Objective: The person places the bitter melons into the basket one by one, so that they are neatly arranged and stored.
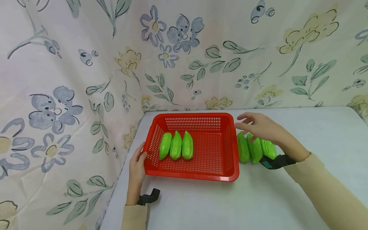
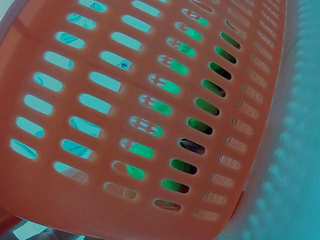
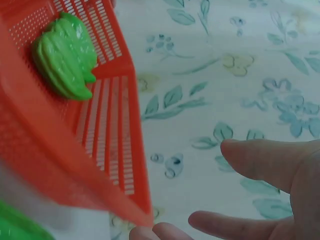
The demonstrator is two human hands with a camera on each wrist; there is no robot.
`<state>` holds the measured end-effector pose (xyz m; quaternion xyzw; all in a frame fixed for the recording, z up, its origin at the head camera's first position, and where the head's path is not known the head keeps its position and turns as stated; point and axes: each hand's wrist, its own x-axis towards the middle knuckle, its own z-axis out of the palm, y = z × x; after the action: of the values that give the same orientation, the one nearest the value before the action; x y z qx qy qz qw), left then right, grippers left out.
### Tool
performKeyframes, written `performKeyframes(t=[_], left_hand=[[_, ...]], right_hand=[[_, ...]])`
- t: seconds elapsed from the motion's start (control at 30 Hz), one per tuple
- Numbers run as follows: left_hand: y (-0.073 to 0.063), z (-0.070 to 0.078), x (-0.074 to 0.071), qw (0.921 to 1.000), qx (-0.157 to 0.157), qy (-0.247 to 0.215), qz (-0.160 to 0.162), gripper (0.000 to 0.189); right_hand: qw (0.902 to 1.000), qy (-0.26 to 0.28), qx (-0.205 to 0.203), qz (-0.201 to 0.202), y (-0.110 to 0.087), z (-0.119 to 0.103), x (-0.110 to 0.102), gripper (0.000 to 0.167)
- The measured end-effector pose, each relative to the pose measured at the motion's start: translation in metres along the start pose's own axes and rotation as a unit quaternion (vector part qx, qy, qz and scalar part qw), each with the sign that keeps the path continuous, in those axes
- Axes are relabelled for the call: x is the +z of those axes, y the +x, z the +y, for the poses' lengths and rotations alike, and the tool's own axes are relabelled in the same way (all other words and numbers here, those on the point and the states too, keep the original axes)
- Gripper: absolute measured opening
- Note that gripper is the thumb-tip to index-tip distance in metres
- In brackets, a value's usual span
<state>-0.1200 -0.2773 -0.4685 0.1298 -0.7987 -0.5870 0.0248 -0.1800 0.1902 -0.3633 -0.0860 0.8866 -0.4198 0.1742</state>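
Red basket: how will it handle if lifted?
The red basket is probably light for its size, given its perforated walls and floor. It looks fairly stiff; its sides stand straight. Lifted, it may dip left, since the three green vegetables inside sit toward that side.

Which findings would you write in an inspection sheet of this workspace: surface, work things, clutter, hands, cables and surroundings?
Surface: white tabletop, far right corner rounded.
Job's things: red basket, three green vegetables inside; at least three more vegetables outside, by its right side.
Clutter: nothing seen.
Hands: left hand grips the basket's left rim; right hand near the right rim, fingers apart, holding nothing.
Cables: nothing seen.
Surroundings: flower-patterned cloth behind and left of the tabletop.
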Motion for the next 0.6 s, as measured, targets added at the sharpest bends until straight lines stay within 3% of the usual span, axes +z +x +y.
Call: performKeyframes(t=[0.6], left_hand=[[-0.001, -0.001, 0.000, 1.0000, 0.002, -0.003, 0.004, 0.049]], right_hand=[[0.9980, -0.037, 0.041, 0.033, -0.044, 0.063, -0.044, 0.069]])
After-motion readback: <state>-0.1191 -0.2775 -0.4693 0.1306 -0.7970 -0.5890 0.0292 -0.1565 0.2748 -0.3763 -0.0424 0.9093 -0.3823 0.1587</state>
